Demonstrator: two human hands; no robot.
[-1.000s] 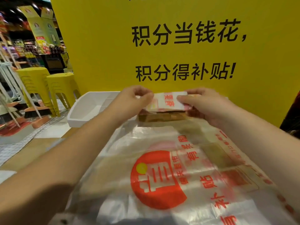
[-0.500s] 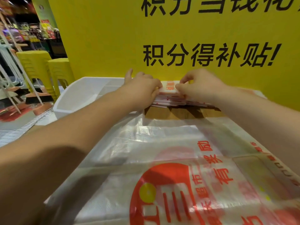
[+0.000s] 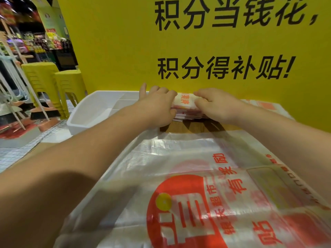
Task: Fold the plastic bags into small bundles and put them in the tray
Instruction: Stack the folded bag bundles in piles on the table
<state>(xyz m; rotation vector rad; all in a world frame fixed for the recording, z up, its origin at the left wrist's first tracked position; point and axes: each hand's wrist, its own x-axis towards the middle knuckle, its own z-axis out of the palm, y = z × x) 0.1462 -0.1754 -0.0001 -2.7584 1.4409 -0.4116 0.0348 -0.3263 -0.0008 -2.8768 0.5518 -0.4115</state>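
Folded bundle (image 3: pixel 184 102): is lying on top of a stack (image 3: pixel 188 114) of folded bags at the far edge of the tabletop (image 3: pixel 188 127), right against the yellow wall panel (image 3: pixel 125 42).
Tray (image 3: pixel 93 111): white, is sitting at the far left of the tabletop, just beside the left hand; a divider is showing inside it. Whether the stack is standing in the tray cannot be told.
Open room: a narrow bare strip of wood is showing between the stack and the flat bags; the wall panel is closing off the far side.
Flat bags (image 3: pixel 197 176): clear with red print, are spreading over the near tabletop under both forearms, their far edge stopping just short of the stack.
Left hand (image 3: pixel 157 108): is reaching forward with its back up, fingers curling down over the left end of the folded bundle and gripping it; one digit is sticking up on the tray side.
Right hand (image 3: pixel 215 106): is reaching in from the other side, knuckles raised, fingers bending over the right end of the folded bundle and pinching it.
Floor side: yellow stools (image 3: pixel 68 86) are standing well apart from the tabletop's left edge.
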